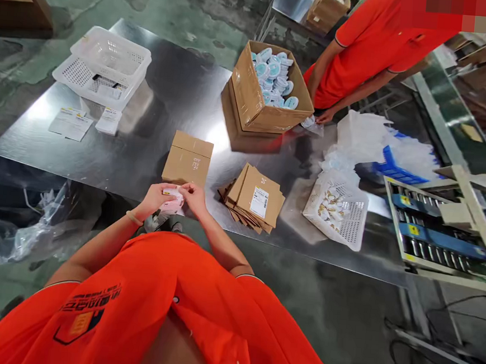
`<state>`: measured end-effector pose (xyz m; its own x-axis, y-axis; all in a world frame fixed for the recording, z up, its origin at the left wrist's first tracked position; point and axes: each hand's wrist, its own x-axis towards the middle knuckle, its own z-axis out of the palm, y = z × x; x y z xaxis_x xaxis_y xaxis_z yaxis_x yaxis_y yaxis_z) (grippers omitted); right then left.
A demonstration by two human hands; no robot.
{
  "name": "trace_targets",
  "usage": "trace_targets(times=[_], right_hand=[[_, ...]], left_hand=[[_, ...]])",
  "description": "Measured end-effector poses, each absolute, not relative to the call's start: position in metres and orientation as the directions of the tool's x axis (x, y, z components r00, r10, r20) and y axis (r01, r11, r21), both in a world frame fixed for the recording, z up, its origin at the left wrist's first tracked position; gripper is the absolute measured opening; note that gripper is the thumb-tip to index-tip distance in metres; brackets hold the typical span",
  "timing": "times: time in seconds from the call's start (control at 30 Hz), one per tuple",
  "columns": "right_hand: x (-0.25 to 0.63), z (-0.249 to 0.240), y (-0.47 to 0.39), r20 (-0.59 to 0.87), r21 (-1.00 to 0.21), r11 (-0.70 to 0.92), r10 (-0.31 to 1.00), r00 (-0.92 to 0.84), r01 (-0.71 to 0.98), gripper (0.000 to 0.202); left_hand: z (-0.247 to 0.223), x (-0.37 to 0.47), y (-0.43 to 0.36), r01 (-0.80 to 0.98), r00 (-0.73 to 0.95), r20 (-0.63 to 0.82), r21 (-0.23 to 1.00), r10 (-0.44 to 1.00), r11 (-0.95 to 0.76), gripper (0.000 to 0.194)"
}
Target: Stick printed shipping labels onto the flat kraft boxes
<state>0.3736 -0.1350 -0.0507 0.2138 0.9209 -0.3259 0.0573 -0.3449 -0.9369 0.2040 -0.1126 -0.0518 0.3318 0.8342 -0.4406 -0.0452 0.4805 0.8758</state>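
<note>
My left hand [154, 196] and my right hand [194, 196] meet at the near edge of the steel table [169, 97], both pinching a small white and pink packet [173, 200] between the fingertips. Just beyond the packet sits a small closed cardboard box [187, 159]. To its right lies a fanned stack of flat cardboard boxes [254, 198] with a white label on top.
An open carton of round blue-white packets [270, 89] stands mid-table. A co-worker in orange [375, 46] rests a hand [326, 116] beside it. White baskets [104, 65] and paper slips [71, 123] lie at left. A basket of small parts [338, 207] and plastic bags [364, 136] lie at right.
</note>
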Motion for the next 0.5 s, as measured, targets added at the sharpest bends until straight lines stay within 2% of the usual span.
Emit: trace_targets(times=[0.1,0.2,0.33,0.43,0.5], right_hand=[[0.38,-0.051,-0.137,-0.283,-0.945,-0.311,0.933,0.221,0.103,0.023],[0.383,-0.054,-0.146,-0.159,-0.949,-0.216,0.956,0.246,0.228,0.014],[0.391,-0.059,-0.147,-0.027,-0.921,-0.115,0.972,0.233,0.372,0.017],[0.409,-0.06,-0.115,0.032,-0.865,-0.132,0.948,0.315,0.485,0.015],[0.423,-0.061,-0.078,0.045,-0.822,-0.182,0.924,0.38,0.54,0.012]], left_hand=[[-0.054,0.212,-0.101,-0.03,0.284,-0.465,0.87,0.838,0.493,0.064],[-0.058,0.221,-0.091,-0.021,0.265,-0.488,0.859,0.832,0.511,0.063],[-0.07,0.225,-0.088,-0.013,0.278,-0.536,0.828,0.797,0.561,0.059],[-0.086,0.22,-0.099,0.023,0.371,-0.616,0.754,0.695,0.656,0.051],[-0.097,0.218,-0.11,0.029,0.395,-0.653,0.712,0.646,0.702,0.054]])
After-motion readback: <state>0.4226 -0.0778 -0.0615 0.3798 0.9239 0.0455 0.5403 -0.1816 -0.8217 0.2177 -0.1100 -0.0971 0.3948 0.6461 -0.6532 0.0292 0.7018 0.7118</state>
